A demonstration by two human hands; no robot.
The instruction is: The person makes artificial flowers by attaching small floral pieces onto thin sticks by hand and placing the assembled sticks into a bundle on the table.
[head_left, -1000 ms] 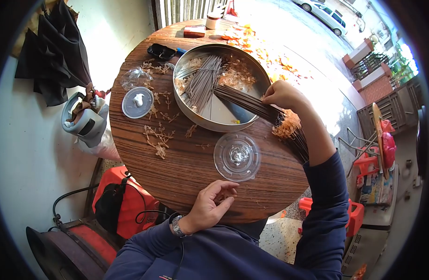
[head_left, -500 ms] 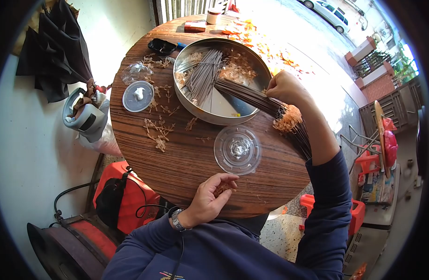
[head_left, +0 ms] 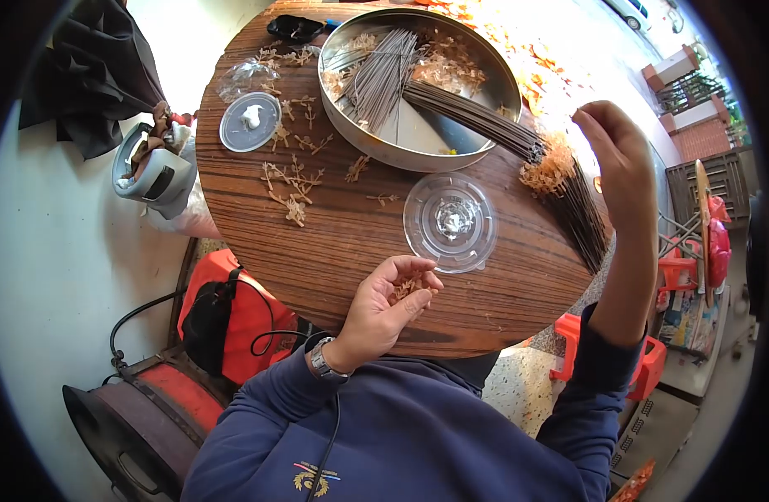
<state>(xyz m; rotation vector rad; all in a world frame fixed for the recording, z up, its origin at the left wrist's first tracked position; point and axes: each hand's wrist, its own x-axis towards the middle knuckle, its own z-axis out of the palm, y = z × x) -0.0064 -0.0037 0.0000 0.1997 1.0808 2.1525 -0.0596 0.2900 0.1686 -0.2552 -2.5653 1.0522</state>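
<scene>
My left hand (head_left: 384,308) is curled, palm up, around small tan-orange petal-like pieces (head_left: 408,289) at the near side of the table. Just beyond its fingertips lies a clear plastic lid (head_left: 476,238) with a white blob of paste in its middle. My right hand (head_left: 620,155) is raised by the table's right edge, thumb and finger pinched together; whether something tiny is between them cannot be made out. Left of it, a bundle of thin dark sticks (head_left: 476,121) with orange pieces (head_left: 550,171) gathered round it leans over the rim of a round metal tin (head_left: 376,149).
In the tin lie more thin sticks (head_left: 383,79) and orange flakes (head_left: 455,67). Tan branching sprigs (head_left: 292,184), a second lid with white paste (head_left: 234,132) and a black object (head_left: 294,28) are on the wooden table (head_left: 259,213). Orange pieces (head_left: 539,71) cover its far right.
My right hand has left the stick bundle and moved right, toward the table edge. My left hand stays curled around its pieces. The view has tipped downward.
</scene>
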